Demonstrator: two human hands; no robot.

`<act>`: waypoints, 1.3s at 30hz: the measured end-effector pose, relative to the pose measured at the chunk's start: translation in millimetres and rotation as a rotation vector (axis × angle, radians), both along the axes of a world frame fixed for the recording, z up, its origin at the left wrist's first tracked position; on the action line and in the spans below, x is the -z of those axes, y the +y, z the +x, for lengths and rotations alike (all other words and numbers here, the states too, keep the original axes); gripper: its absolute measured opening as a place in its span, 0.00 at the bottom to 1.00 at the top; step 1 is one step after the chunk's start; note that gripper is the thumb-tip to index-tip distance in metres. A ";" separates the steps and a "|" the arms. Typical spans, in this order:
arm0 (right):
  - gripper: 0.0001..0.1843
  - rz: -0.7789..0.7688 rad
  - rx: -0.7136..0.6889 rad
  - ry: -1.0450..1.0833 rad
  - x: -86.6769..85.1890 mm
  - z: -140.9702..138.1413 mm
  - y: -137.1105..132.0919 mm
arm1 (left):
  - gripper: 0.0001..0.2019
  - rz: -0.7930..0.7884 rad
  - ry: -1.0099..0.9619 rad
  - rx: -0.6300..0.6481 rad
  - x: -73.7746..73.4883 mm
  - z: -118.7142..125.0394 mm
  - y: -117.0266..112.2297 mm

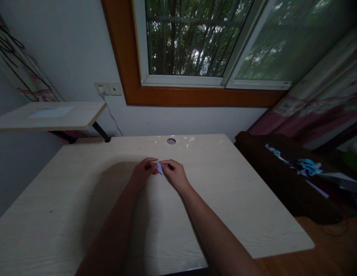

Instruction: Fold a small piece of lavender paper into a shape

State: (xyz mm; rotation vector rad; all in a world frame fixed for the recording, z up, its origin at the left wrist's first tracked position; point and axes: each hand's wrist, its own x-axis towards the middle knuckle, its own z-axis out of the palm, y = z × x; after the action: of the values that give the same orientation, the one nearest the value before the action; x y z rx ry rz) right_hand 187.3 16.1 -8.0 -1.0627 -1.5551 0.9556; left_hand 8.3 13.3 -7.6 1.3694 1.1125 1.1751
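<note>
My left hand [144,171] and my right hand [174,173] meet over the middle of a pale wooden table [80,191]. Between their fingertips is a small pale blue folded piece of paper [160,167]. Both hands pinch it, fingers curled and pressed together, the left from the left side and the right from the right. Most of the paper is hidden by the fingers. Both forearms reach in from the bottom edge of the view.
A round cable hole [171,141] lies at the table's far edge. A smaller side table [51,115] stands at back left, a wall socket [107,88] with a cable above it. A dark sofa [293,180] with scattered items is on the right, under the window [195,42].
</note>
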 end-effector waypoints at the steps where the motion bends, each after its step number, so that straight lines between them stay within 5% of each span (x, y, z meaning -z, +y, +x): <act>1: 0.11 0.013 0.001 -0.011 -0.3 0.5 -0.2 | 0.18 0.003 0.000 0.007 0.2 -0.3 0.2; 19: 0.10 -0.060 -0.004 0.178 1.7 -2.3 -2.8 | 0.13 0.013 -0.019 0.061 -2.5 -2.2 -0.4; 39: 0.09 -0.022 0.007 0.118 -2.4 -3.8 -4.8 | 0.09 0.016 0.098 -0.030 -6.1 -2.2 -0.2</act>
State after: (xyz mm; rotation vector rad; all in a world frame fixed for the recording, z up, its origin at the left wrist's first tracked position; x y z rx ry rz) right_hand 183.5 11.4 -5.6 -1.0083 -1.4465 1.0149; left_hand 6.1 13.1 -1.6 1.4404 1.1988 1.1509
